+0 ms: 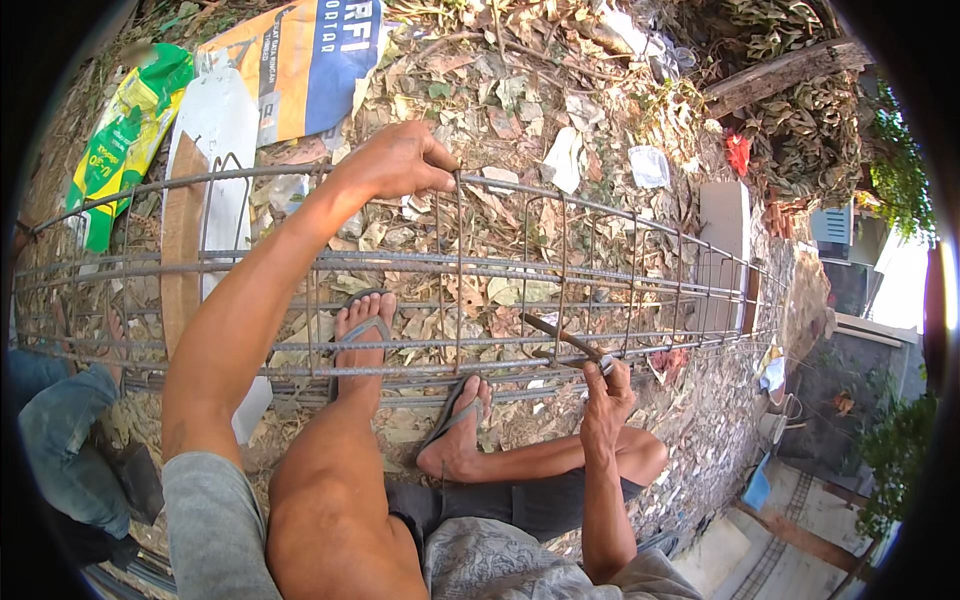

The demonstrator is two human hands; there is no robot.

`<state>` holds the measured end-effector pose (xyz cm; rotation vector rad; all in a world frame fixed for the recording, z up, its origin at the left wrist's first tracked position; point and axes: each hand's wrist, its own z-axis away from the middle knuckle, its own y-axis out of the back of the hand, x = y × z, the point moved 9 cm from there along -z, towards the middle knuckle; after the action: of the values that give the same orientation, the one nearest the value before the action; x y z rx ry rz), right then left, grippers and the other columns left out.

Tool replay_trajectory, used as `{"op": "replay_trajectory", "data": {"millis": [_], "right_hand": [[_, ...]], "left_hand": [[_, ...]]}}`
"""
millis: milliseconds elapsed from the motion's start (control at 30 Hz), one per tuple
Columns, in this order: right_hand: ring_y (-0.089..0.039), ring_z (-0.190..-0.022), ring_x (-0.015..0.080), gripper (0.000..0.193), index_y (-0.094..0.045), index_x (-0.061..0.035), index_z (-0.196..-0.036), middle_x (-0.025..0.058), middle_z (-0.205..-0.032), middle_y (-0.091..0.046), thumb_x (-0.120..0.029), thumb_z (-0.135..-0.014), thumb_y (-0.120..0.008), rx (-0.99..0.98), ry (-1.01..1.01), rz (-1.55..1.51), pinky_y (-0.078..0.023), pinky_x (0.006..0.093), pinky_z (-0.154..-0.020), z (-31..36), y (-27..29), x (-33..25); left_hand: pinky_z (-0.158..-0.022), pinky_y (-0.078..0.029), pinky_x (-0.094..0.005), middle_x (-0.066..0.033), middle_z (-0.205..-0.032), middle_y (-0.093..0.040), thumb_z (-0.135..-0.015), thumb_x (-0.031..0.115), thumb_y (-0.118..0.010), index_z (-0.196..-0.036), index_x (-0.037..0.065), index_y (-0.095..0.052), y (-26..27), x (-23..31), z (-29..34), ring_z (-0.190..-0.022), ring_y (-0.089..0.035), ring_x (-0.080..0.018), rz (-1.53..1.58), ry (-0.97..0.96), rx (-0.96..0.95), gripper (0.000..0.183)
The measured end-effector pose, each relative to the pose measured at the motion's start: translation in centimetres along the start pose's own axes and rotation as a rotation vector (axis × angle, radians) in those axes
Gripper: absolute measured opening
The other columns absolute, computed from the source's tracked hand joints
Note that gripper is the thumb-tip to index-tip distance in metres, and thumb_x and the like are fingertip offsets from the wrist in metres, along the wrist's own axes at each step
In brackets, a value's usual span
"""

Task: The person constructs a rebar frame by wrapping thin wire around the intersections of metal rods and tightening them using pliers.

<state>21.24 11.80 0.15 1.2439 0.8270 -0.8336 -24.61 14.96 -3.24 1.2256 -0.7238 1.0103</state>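
A long rebar cage (460, 262) of ribbed steel bars and thin square stirrups stretches across in front of me. My left hand (408, 162) reaches over to its far top bar, thumb and fingers closed on the cage where a stirrup meets the bar. On the near side, my right hand (607, 396) is closed around a pair of pincers (562, 336). Their two dark handles point away to the left over the near bars, and a shiny metal part shows by my fingers. Whether the pincers touch a bar I cannot tell.
My sandalled feet (365, 335) are under and beside the cage. Wooden plank (182, 250) and white block (724, 225) stand by the cage. Torn sacks (310, 75) and dry leaves lie beyond. At left sits another person in jeans (65, 430).
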Motion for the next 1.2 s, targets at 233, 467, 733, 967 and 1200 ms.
{"op": "replay_trajectory", "data": {"millis": [233, 467, 733, 967, 1200], "right_hand": [[-0.063, -0.111, 0.0183, 0.016, -0.070, -0.0031, -0.111, 0.0061, -0.114, -0.068, -0.008, -0.096, -0.065, 0.057, 0.377, -0.189, -0.052, 0.0377, -0.095, -4.1, 7.8, -14.0], [-0.066, -0.080, 0.0198, 0.029, -0.058, -0.0050, -0.114, 0.0093, -0.078, -0.066, -0.034, -0.109, -0.055, -0.602, 0.194, 0.003, -0.054, 0.0360, -0.073, -5.8, -6.7, -16.8], [-0.058, -0.066, 0.0148, 0.036, -0.064, -0.0139, -0.138, 0.0036, -0.072, -0.066, -0.029, -0.107, -0.054, -0.938, 0.463, 1.392, -0.045, 0.0354, -0.062, -10.0, -18.9, -27.5], [-0.073, -0.091, 0.0284, 0.056, -0.058, -0.0222, -0.143, 0.0145, -0.110, -0.065, 0.003, -0.093, -0.058, -0.791, 1.491, 1.776, -0.058, 0.0438, -0.078, -10.6, -27.2, -30.6], [-0.068, -0.095, 0.0322, 0.059, -0.054, -0.0210, -0.148, 0.0140, -0.113, -0.063, 0.004, -0.094, -0.054, -0.969, 0.960, 2.032, -0.054, 0.0479, -0.084, -11.1, -29.6, -29.0]], "left_hand": [[-0.075, -0.058, -0.0356, -0.0174, -0.101, -0.079, -0.083, 0.029, -0.078, -0.114, -0.001, -0.077, 0.6, 0.1, 0.4, -0.077, -0.075, -0.0205, -0.016, -0.058, 0.018, 0.043], [-0.077, -0.058, -0.0356, -0.0155, -0.103, -0.079, -0.081, 0.026, -0.073, -0.114, 0.004, -0.078, 0.1, 0.6, -0.1, -0.079, -0.075, -0.0201, -0.043, -0.045, 0.042, 0.040], [-0.084, -0.058, -0.0370, -0.0099, -0.109, -0.079, -0.078, 0.029, -0.072, -0.114, 0.014, -0.080, 0.7, -0.6, 0.8, -0.094, -0.075, -0.0272, -0.130, -0.002, 0.090, 0.039], [-0.075, -0.057, -0.0379, -0.0090, -0.090, -0.079, -0.076, 0.024, -0.072, -0.107, 0.014, -0.082, 0.3, -0.2, -0.5, -0.083, -0.075, -0.0241, -0.118, -0.014, 0.104, 0.035], [-0.067, -0.057, -0.0352, -0.0094, -0.077, -0.076, -0.076, 0.020, -0.073, -0.104, 0.010, -0.083, 0.1, -0.5, -0.5, -0.067, -0.073, -0.0183, -0.028, 0.021, 0.046, 0.031]]}}
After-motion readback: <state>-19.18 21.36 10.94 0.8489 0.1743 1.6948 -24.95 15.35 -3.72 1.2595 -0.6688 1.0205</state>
